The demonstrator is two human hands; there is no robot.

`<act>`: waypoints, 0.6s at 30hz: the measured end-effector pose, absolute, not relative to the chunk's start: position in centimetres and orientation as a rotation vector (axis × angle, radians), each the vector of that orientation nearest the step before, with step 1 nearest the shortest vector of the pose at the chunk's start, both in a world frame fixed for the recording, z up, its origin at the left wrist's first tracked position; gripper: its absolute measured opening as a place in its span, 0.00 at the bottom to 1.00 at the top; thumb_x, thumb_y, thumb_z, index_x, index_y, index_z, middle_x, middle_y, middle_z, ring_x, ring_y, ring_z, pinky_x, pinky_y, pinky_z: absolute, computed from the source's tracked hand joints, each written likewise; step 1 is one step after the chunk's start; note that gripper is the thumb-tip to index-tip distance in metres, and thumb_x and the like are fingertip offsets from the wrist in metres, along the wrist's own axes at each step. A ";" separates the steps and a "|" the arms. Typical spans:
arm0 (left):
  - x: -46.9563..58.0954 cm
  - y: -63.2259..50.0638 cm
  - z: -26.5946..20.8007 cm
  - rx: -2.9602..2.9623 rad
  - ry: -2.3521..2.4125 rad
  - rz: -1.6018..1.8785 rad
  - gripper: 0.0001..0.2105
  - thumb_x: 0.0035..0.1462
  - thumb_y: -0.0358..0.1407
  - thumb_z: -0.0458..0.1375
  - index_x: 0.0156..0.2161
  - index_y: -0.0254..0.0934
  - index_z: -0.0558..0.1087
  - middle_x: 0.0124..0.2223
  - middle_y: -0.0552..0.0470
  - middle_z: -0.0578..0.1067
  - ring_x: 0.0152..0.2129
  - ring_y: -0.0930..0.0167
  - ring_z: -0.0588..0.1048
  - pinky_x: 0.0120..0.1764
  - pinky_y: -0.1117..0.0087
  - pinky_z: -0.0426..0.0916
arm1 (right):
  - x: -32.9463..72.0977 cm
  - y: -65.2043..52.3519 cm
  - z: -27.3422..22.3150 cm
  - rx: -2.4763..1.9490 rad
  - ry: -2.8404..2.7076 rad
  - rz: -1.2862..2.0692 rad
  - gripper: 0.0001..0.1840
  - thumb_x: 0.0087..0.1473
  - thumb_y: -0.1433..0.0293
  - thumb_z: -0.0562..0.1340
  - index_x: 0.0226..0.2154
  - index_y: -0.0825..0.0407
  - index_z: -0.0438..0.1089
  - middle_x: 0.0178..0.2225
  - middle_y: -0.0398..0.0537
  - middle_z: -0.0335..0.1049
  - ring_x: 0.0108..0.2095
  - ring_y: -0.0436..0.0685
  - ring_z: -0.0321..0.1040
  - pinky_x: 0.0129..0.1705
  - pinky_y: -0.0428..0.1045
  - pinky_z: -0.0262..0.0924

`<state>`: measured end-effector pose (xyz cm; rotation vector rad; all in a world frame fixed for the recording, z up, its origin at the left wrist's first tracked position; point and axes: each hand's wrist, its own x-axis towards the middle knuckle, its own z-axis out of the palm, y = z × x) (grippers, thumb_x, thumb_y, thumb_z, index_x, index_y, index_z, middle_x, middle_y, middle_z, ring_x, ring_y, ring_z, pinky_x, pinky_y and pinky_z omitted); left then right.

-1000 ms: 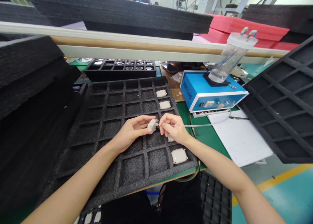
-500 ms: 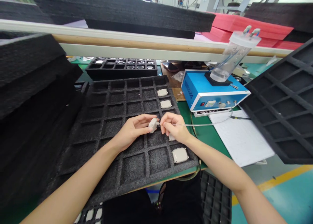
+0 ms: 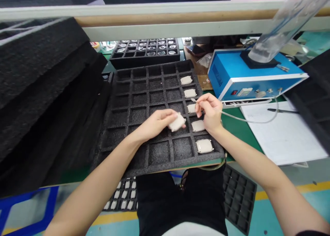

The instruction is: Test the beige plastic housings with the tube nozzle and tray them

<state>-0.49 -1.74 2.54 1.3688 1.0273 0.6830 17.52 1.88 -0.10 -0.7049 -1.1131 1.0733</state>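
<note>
My left hand [image 3: 156,124] is closed on a white watch case [image 3: 177,122], held tilted just above the black foam tray [image 3: 182,153]. In my right hand [image 3: 210,112], the fingers pinch a thin clear tube [image 3: 238,118], its small tip pointing up and left, apart from the case. The tube runs back to the front of a blue box [image 3: 224,69] with a switch and knobs. Several similar white watch cases, such as the nearest one [image 3: 205,146], lie in the tray's right column, one partly covered by my right hand.
A clear cylinder [image 3: 277,30] stands on the blue box. Tall black foam stacks [image 3: 51,91] rise at left. Behind the tray sits another black tray [image 3: 144,61] of round pieces. Paper [image 3: 286,136] with a pen [image 3: 283,110] lies at right. A shelf rail [image 3: 167,30] crosses above.
The tube tip, formerly at the watch case, is now apart from it. My right hand has moved up and away, and my left hand has turned the case flatter. The view has tilted down.
</note>
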 end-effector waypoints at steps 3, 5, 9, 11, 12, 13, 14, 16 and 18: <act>0.1 -4.3 3.9 1.608 1.072 0.374 0.15 0.58 0.43 0.54 0.36 0.32 0.75 0.29 0.52 0.76 0.25 0.74 0.70 0.30 0.75 0.62 | 17.4 1.8 0.0 -0.721 -1.121 1.093 0.03 0.43 0.74 0.57 0.21 0.53 0.65 0.13 0.36 0.64 0.11 0.44 0.54 0.13 0.41 0.47; 0.5 -5.8 4.3 1.704 1.136 0.260 0.15 0.59 0.44 0.53 0.36 0.35 0.76 0.27 0.54 0.75 0.24 0.74 0.69 0.28 0.75 0.61 | 17.4 1.7 0.1 -0.723 -1.132 1.095 0.03 0.43 0.74 0.57 0.21 0.53 0.65 0.13 0.36 0.64 0.11 0.44 0.54 0.14 0.41 0.47; 1.2 -7.4 3.8 1.858 1.274 0.249 0.12 0.59 0.42 0.54 0.40 0.38 0.76 0.28 0.56 0.76 0.24 0.74 0.71 0.28 0.75 0.62 | 17.5 1.7 0.1 -0.696 -1.151 1.102 0.04 0.44 0.75 0.57 0.21 0.53 0.65 0.13 0.37 0.64 0.11 0.44 0.54 0.14 0.41 0.47; 1.5 -7.6 3.1 1.950 1.308 0.262 0.10 0.59 0.40 0.55 0.40 0.39 0.75 0.31 0.55 0.77 0.26 0.73 0.72 0.32 0.73 0.64 | 17.5 1.7 0.0 -0.691 -1.150 1.106 0.04 0.44 0.76 0.57 0.22 0.53 0.66 0.13 0.37 0.64 0.11 0.44 0.54 0.14 0.41 0.47; 1.6 -7.7 2.8 2.019 1.322 0.273 0.10 0.59 0.39 0.55 0.40 0.38 0.76 0.33 0.54 0.78 0.29 0.71 0.73 0.35 0.72 0.65 | 17.5 1.8 0.0 -0.692 -1.148 1.106 0.05 0.44 0.76 0.56 0.21 0.53 0.66 0.13 0.37 0.64 0.11 0.44 0.54 0.14 0.41 0.47; 1.7 -7.8 2.5 2.104 1.339 0.288 0.09 0.59 0.38 0.55 0.40 0.38 0.76 0.36 0.52 0.78 0.32 0.70 0.74 0.38 0.70 0.66 | 17.5 1.8 0.0 -0.695 -1.149 1.104 0.05 0.43 0.76 0.56 0.21 0.53 0.66 0.13 0.37 0.64 0.11 0.44 0.54 0.14 0.41 0.47; 1.8 -7.9 2.3 2.200 1.357 0.307 0.09 0.59 0.36 0.54 0.40 0.37 0.76 0.38 0.51 0.78 0.35 0.68 0.74 0.41 0.68 0.67 | 17.5 1.9 0.0 -0.699 -1.153 1.103 0.04 0.43 0.76 0.57 0.21 0.53 0.66 0.13 0.37 0.64 0.10 0.44 0.54 0.14 0.41 0.47; 1.8 -8.7 2.4 2.382 1.425 0.366 0.10 0.60 0.33 0.53 0.42 0.37 0.76 0.44 0.46 0.76 0.42 0.63 0.72 0.45 0.63 0.67 | 17.5 1.9 -0.1 -0.704 -1.167 1.104 0.04 0.43 0.76 0.57 0.21 0.54 0.66 0.13 0.37 0.64 0.10 0.44 0.54 0.14 0.41 0.46; 1.0 -10.3 3.6 2.468 1.511 0.443 0.12 0.59 0.31 0.53 0.46 0.37 0.74 0.48 0.44 0.74 0.45 0.62 0.71 0.46 0.60 0.67 | 17.5 1.8 -0.1 -0.707 -1.178 1.110 0.04 0.43 0.76 0.57 0.21 0.54 0.66 0.14 0.37 0.65 0.11 0.44 0.54 0.14 0.41 0.46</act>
